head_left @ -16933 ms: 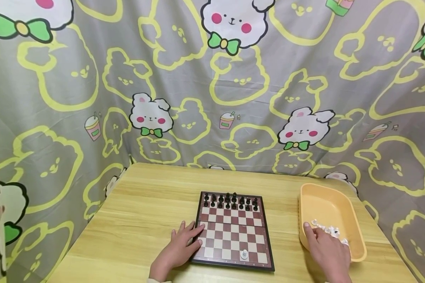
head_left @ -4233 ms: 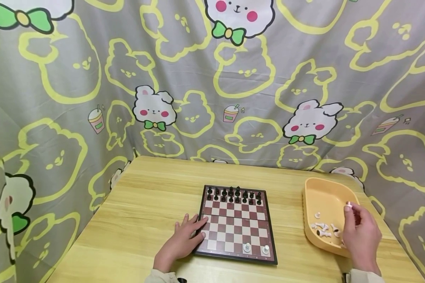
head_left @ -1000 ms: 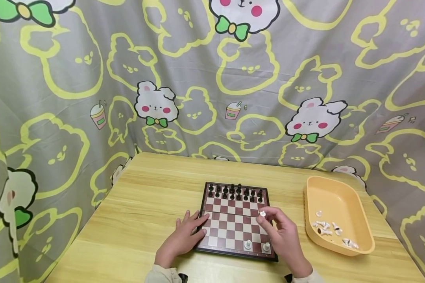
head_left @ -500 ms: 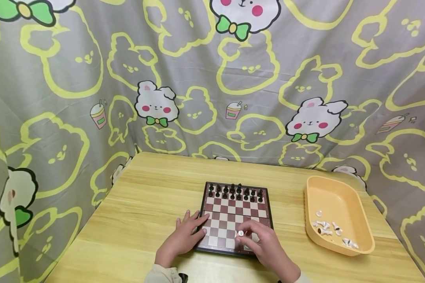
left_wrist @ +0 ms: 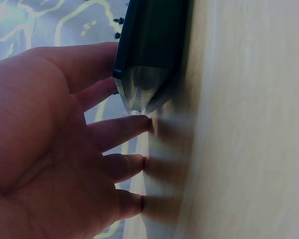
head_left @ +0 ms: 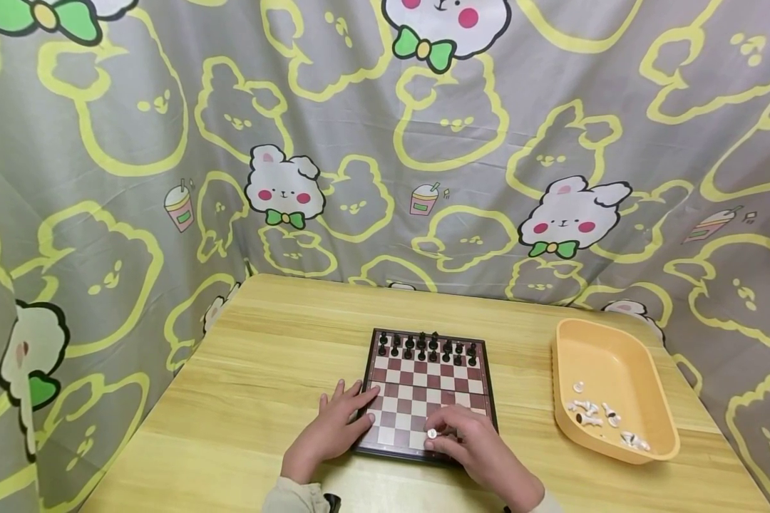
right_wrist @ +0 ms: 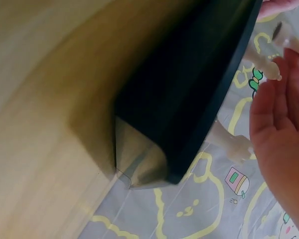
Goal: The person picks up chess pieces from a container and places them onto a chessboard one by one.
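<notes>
A left hand (head_left: pixel 330 433), fingers spread, rests on the left edge of a dark-framed chessboard (head_left: pixel 417 377) checked cream and reddish brown. Black pieces (head_left: pixel 421 345) stand in two rows along its far side. Over its near side, right of centre, a right hand (head_left: pixel 475 438) pinches a small white chess piece (head_left: pixel 432 433). Further right, an orange tray (head_left: pixel 629 370) holds scattered white pieces (head_left: pixel 590 420). The table (head_left: pixel 244 370) is yellow wood-grain; behind hangs a grey curtain (head_left: pixel 353 128) with yellow outlines and white bunnies.
</notes>
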Demonstrator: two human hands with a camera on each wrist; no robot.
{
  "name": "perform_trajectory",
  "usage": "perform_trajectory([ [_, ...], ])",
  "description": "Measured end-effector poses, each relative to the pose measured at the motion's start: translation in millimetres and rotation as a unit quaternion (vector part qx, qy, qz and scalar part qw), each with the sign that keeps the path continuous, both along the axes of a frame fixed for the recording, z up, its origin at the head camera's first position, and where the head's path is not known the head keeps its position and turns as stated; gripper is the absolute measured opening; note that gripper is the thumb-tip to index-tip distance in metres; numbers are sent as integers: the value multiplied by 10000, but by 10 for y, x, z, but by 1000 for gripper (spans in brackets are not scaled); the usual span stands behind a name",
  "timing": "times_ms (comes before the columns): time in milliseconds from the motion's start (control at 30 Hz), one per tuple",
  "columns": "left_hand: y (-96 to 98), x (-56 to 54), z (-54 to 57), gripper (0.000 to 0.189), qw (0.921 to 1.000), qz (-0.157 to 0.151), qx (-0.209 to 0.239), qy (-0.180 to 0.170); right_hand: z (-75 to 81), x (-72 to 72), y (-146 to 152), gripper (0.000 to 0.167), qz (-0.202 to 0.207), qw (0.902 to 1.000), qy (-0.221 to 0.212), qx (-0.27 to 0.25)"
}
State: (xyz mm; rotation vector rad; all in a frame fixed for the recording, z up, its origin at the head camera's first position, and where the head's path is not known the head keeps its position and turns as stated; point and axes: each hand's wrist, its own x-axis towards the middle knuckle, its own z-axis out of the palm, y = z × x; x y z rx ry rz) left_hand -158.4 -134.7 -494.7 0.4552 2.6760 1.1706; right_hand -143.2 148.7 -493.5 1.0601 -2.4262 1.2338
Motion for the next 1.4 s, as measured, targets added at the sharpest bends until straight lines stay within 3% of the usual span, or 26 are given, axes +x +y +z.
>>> perform_trajectory([
  [433,-2,-9,-8,49,10000,10,-22,-24,43,0,16,9,-328,9975,-288,558],
  [700,-5,-12,9,49,10000,-4,40,50,43,-8,55,8,-260,9951,-75,952],
  [1400,0,-2,19,48,10000,6,57,45,38,-30,53,8,-126,9942,-283,1026],
])
